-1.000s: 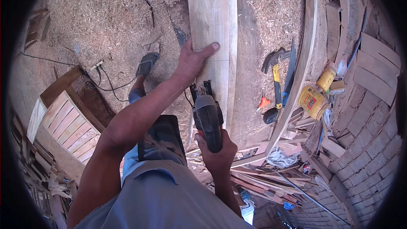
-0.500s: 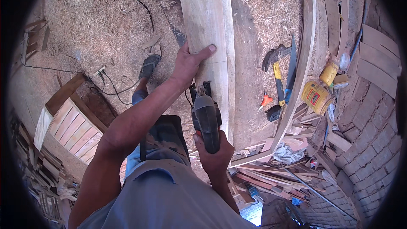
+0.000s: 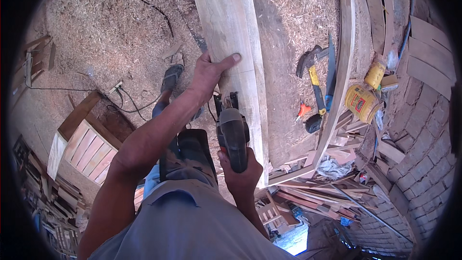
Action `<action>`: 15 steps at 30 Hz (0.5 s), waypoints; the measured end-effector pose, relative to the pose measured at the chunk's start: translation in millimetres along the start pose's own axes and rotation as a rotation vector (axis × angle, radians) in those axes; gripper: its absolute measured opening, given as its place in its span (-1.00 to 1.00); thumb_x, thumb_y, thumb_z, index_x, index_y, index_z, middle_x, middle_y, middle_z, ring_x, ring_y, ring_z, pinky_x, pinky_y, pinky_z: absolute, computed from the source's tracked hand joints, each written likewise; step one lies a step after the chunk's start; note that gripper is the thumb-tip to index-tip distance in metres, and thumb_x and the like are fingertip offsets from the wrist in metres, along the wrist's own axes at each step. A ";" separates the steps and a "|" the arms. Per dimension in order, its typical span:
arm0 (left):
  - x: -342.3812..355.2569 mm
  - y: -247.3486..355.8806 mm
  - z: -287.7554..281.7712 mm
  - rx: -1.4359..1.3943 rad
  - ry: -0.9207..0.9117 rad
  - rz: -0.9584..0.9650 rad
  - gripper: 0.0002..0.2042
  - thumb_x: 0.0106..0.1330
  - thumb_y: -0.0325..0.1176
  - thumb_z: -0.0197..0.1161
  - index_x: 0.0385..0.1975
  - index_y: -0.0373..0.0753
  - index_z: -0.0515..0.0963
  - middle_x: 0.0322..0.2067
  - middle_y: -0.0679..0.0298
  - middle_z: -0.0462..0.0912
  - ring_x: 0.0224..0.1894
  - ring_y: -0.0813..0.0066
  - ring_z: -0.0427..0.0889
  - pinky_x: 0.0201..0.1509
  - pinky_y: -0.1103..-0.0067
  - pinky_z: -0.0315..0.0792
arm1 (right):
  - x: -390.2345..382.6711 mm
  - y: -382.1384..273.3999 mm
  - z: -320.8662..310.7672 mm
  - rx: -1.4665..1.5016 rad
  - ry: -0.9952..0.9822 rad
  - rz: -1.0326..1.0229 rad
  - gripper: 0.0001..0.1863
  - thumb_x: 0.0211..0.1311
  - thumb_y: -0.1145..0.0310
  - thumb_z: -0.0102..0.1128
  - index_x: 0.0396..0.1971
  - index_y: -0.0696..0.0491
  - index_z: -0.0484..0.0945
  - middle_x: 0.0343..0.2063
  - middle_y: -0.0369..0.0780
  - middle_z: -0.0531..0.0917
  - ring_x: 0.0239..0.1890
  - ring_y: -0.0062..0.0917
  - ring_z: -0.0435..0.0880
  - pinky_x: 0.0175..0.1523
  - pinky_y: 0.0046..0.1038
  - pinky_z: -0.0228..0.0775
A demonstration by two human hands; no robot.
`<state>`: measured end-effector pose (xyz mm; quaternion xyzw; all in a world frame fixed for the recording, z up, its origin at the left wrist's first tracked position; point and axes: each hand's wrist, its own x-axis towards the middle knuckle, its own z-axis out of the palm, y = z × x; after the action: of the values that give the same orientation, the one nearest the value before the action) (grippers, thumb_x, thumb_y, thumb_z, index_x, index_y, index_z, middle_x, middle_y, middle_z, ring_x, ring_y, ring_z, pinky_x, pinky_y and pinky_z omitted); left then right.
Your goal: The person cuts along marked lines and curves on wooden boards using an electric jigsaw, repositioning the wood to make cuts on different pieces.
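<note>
A long pale wooden plank [image 3: 231, 29] runs away from me, with a thin pencil line across it. My left hand [image 3: 208, 73] grips its left edge, thumb flat on the top face and fingers going over the side, partly hidden. Closer to me, my right hand [image 3: 243, 175] is wrapped around the rear handle of a dark jigsaw [image 3: 232, 135]. The jigsaw's front end rests at the plank's left edge, just on my side of the left hand. Its blade cannot be made out.
On the shavings-strewn board to the right lie a hammer [image 3: 315, 84], a handsaw [image 3: 331, 67], a black tape measure [image 3: 313, 123] and a small orange object [image 3: 303, 110]. Yellow plastic containers [image 3: 362, 103] stand beyond a long batten [image 3: 342, 53]. A slatted wooden panel [image 3: 91, 151] and cable [image 3: 139, 110] are left.
The view has turned slightly, so the plank's far end appears further left. Both hands keep their holds, and the jigsaw stays at about the same spot on the plank.
</note>
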<state>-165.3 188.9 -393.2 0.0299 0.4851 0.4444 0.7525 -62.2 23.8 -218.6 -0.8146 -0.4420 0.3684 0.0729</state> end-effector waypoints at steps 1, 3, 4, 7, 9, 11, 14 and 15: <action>0.0 1.3 -0.2 0.002 -0.001 -0.001 -0.42 0.26 -0.24 0.62 0.20 -0.39 0.57 0.00 0.07 0.78 -0.01 0.32 0.79 0.17 0.39 0.64 | -0.3 0.2 0.9 0.009 -0.004 0.002 -0.66 0.19 0.36 0.62 -0.15 0.21 0.71 -0.33 -0.15 0.87 -0.30 -0.53 0.87 -0.12 -0.42 0.67; -0.2 3.5 -0.6 0.018 0.009 -0.002 -0.43 0.26 -0.24 0.62 0.18 -0.38 0.59 0.00 0.08 0.79 0.01 0.33 0.79 0.19 0.39 0.63 | -0.6 -1.7 2.4 0.020 -0.008 0.007 -0.67 0.18 0.36 0.63 -0.15 0.20 0.71 -0.33 -0.15 0.87 -0.30 -0.52 0.87 -0.12 -0.41 0.67; -0.1 4.2 -0.4 0.021 0.008 -0.005 -0.43 0.26 -0.24 0.62 0.18 -0.38 0.59 0.00 0.08 0.79 0.01 0.33 0.79 0.19 0.39 0.63 | -0.6 -3.2 3.0 0.048 0.006 0.018 -0.67 0.18 0.36 0.63 -0.15 0.20 0.71 -0.33 -0.15 0.87 -0.30 -0.52 0.87 -0.12 -0.41 0.67; 0.3 6.2 -1.0 0.052 0.006 -0.025 -0.44 0.25 -0.24 0.62 0.18 -0.38 0.59 0.00 0.08 0.79 0.02 0.33 0.79 0.20 0.39 0.63 | 0.0 -9.6 2.4 0.071 0.018 0.030 -0.67 0.18 0.37 0.62 -0.15 0.19 0.71 -0.33 -0.15 0.86 -0.29 -0.51 0.87 -0.12 -0.41 0.67; 0.4 7.7 -3.4 0.064 -0.010 -0.045 -0.43 0.25 -0.24 0.63 0.18 -0.37 0.59 0.00 0.08 0.79 0.02 0.33 0.79 0.19 0.40 0.63 | -0.2 -11.3 3.3 0.067 0.014 0.031 -0.68 0.18 0.38 0.62 -0.15 0.19 0.71 -0.34 -0.15 0.86 -0.29 -0.51 0.87 -0.12 -0.41 0.67; 0.9 8.4 -2.8 0.064 -0.008 -0.052 -0.43 0.24 -0.24 0.63 0.18 -0.37 0.60 0.00 0.08 0.79 0.01 0.33 0.79 0.19 0.40 0.63 | -0.3 -11.3 4.3 0.072 0.020 0.028 -0.67 0.18 0.39 0.62 -0.14 0.20 0.71 -0.34 -0.14 0.86 -0.28 -0.51 0.88 -0.12 -0.41 0.67; 3.3 7.5 -3.9 0.067 -0.004 -0.059 -0.43 0.24 -0.23 0.63 0.18 -0.38 0.60 -0.01 0.08 0.79 0.01 0.34 0.79 0.19 0.41 0.63 | -1.3 -2.8 9.6 0.092 0.015 0.016 -0.29 0.14 0.18 0.66 0.22 0.23 0.59 -0.34 -0.04 0.82 -0.31 -0.26 0.88 -0.17 -0.29 0.66; 4.2 6.9 -4.7 0.068 -0.004 -0.060 -0.42 0.24 -0.23 0.63 0.18 -0.38 0.60 -0.01 0.08 0.79 0.01 0.34 0.78 0.19 0.41 0.63 | -2.4 -1.3 10.8 0.094 0.016 0.019 -0.29 0.14 0.18 0.66 0.22 0.23 0.59 -0.34 -0.04 0.82 -0.31 -0.26 0.88 -0.17 -0.29 0.66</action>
<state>-172.7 194.2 -395.3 0.0420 0.4992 0.4047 0.7650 -71.1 20.5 -224.5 -0.8174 -0.4160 0.3828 0.1110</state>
